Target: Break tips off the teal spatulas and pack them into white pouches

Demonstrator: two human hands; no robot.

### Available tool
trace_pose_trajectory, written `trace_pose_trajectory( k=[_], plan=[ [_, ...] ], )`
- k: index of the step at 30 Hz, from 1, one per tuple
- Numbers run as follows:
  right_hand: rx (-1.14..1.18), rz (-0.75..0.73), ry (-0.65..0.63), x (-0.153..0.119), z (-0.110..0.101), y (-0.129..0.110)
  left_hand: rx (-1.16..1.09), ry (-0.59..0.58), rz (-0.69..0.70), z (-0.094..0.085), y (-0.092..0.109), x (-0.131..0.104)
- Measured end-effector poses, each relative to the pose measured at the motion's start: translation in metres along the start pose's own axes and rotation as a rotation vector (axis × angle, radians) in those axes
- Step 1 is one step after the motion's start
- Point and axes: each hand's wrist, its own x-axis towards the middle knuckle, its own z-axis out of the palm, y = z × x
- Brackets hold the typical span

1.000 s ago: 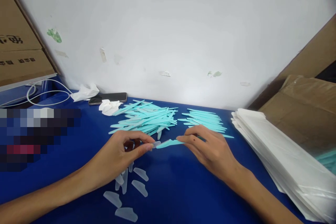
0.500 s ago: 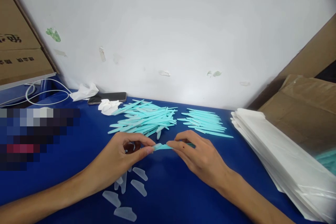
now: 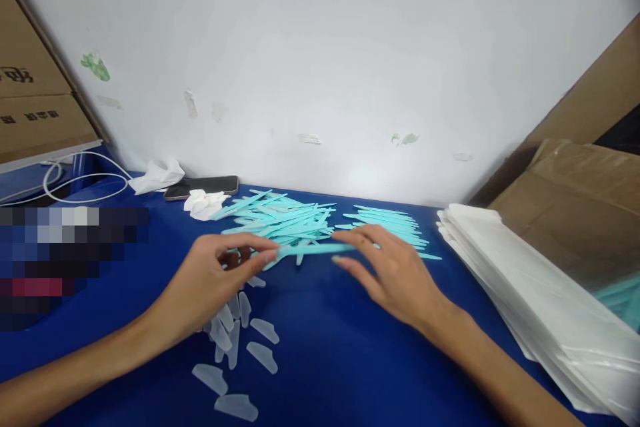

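Note:
My left hand (image 3: pixel 227 270) pinches one end of a slim turquoise eyebrow razor (image 3: pixel 315 249) between thumb and fingertips. The razor lies level, its other end between the parted thumb and fingers of my right hand (image 3: pixel 383 263), which looks open around it. Behind my left hand is a jumbled pile of turquoise eyebrow razors (image 3: pixel 285 217), some with translucent covers. Beyond my right hand, more razors (image 3: pixel 387 220) lie side by side in a row. Several loose translucent blade covers (image 3: pixel 261 357) are scattered on the blue table below my left hand.
A stack of white flat sleeves (image 3: pixel 530 293) lies at the right, beside a brown carton (image 3: pixel 555 207). At the back left are a phone (image 3: pixel 210 185), crumpled tissues (image 3: pixel 157 177) and a white cable (image 3: pixel 85 177). A white wall (image 3: pixel 320 67) closes off the back.
Both hands have moved away from me with the razor, toward the pile. My right fingers have parted from their pinch, and more of the razor's length shows.

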Motion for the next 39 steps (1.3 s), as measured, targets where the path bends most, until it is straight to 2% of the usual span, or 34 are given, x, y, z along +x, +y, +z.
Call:
trace_pose_trajectory(
  k=[3, 5, 9, 13, 17, 19, 22, 25, 28, 31, 35, 38, 39],
  plan=[
    [-0.113, 0.192, -0.041, -0.001, -0.010, 0.029, 0.146, 0.196, 0.078, -0.012, -0.012, 0.012],
    [-0.135, 0.295, -0.159, -0.005, -0.017, 0.052, 0.253, 0.269, 0.172, -0.018, -0.022, 0.021],
    [-0.021, 0.382, -0.380, -0.018, -0.025, 0.094, 0.403, 0.254, 0.247, -0.022, -0.038, 0.033],
    [0.070, 0.382, -0.459, -0.025, -0.023, 0.113, 0.448, 0.184, 0.314, -0.021, -0.046, 0.036],
    [0.078, 0.407, -0.472, -0.024, -0.017, 0.111, 0.478, 0.185, 0.482, -0.020, -0.043, 0.035],
    [0.080, 0.404, -0.471, -0.023, -0.016, 0.109, 0.475, 0.149, 0.578, -0.023, -0.037, 0.033],
    [0.076, 0.380, -0.464, -0.022, -0.015, 0.106, 0.467, -0.077, 0.647, -0.029, -0.027, 0.028],
    [0.040, 0.379, -0.438, -0.021, -0.016, 0.105, 0.540, -0.358, 0.573, -0.035, -0.019, 0.022],
    [-0.006, 0.373, -0.401, -0.019, -0.018, 0.101, 0.605, -0.489, 0.465, -0.036, -0.015, 0.017],
    [-0.065, 0.343, -0.329, -0.015, -0.020, 0.092, 0.615, -0.527, 0.389, -0.032, -0.012, 0.014],
    [-0.075, 0.257, -0.172, -0.010, -0.019, 0.071, 0.563, -0.544, 0.348, -0.026, -0.009, 0.012],
    [-0.035, 0.101, -0.076, -0.007, -0.016, 0.049, 0.541, -0.525, 0.401, -0.021, -0.009, 0.010],
    [-0.018, 0.043, -0.056, -0.006, -0.015, 0.041, 0.526, -0.472, 0.455, -0.020, -0.009, 0.009]
  ],
)
